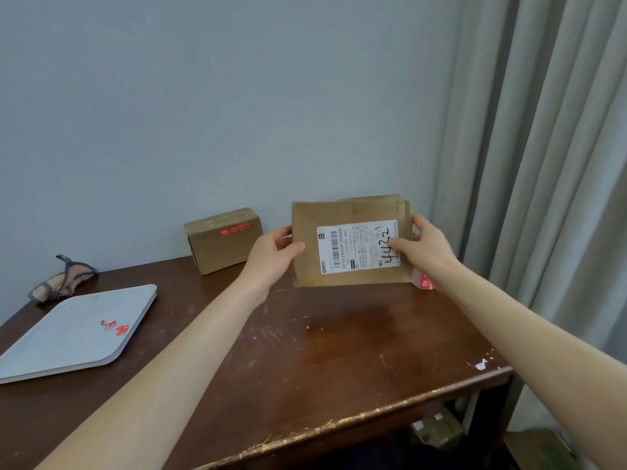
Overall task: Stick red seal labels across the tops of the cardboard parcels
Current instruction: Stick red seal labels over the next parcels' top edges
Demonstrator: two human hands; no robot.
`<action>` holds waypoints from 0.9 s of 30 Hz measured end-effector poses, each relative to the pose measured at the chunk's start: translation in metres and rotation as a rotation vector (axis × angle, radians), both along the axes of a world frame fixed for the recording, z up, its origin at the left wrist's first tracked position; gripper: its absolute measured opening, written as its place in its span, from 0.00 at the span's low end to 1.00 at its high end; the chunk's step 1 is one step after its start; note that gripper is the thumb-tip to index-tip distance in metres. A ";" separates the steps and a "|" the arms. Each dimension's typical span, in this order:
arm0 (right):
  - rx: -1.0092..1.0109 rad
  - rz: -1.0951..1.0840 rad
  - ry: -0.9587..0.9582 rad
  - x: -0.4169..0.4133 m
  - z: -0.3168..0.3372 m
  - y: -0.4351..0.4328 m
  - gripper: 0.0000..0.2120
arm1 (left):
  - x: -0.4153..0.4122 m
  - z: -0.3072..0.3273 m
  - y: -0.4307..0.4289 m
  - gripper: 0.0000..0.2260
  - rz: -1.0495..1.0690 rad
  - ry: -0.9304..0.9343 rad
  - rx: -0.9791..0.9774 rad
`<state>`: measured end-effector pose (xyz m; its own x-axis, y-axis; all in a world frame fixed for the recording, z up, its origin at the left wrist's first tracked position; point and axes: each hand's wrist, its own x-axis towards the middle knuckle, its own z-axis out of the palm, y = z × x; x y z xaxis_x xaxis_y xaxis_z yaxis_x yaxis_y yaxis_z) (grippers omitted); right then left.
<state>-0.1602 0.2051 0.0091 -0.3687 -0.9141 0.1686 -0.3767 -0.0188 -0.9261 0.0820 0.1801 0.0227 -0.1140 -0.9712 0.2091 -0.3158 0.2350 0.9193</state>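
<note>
1. The flat parcel (351, 244) is held upright above the desk (339, 340), probably to bring its top in reach.
2. The left hand (271, 256) pinches its left edge, the right hand (427, 252) its right edge.
3. A red seal label (423, 282) hangs just below the right hand.

Held parcel (351, 242): matt brown cardboard, white paper label. Table (305, 351): dark glossy wood, scratched, edge chipped. Tray (68, 337): smooth grey plastic. Curtain (543, 147): grey cloth.

Flat cardboard parcel (346, 212) held upright; smaller parcel (224, 247) bears red label (234, 229).
</note>
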 end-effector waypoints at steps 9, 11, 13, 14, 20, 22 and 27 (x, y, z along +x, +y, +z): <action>-0.006 -0.053 -0.271 -0.015 0.022 -0.006 0.24 | 0.007 0.017 0.004 0.20 -0.129 0.147 -0.009; -0.016 -0.035 -0.295 -0.014 0.024 -0.005 0.21 | 0.008 0.017 0.004 0.31 -0.166 0.134 -0.012; -0.011 0.000 -0.307 -0.014 0.025 -0.003 0.20 | 0.009 0.016 0.005 0.34 -0.201 0.130 -0.012; -0.009 0.020 -0.305 -0.013 0.026 -0.001 0.20 | 0.010 0.015 0.004 0.34 -0.218 0.128 -0.012; 0.019 0.141 -0.280 -0.015 0.027 0.002 0.19 | 0.011 0.010 0.004 0.33 -0.270 0.067 -0.028; 0.011 0.142 -0.269 -0.015 0.026 0.001 0.18 | 0.010 0.008 0.003 0.33 -0.253 0.059 -0.035; -0.001 0.089 -0.231 -0.014 0.027 -0.003 0.18 | 0.009 0.002 0.003 0.34 -0.225 0.015 -0.053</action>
<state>-0.1745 0.2023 0.0357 -0.3160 -0.9445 0.0901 -0.1520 -0.0433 -0.9874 0.0914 0.1826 0.0251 -0.3232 -0.9092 0.2624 -0.2362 0.3460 0.9080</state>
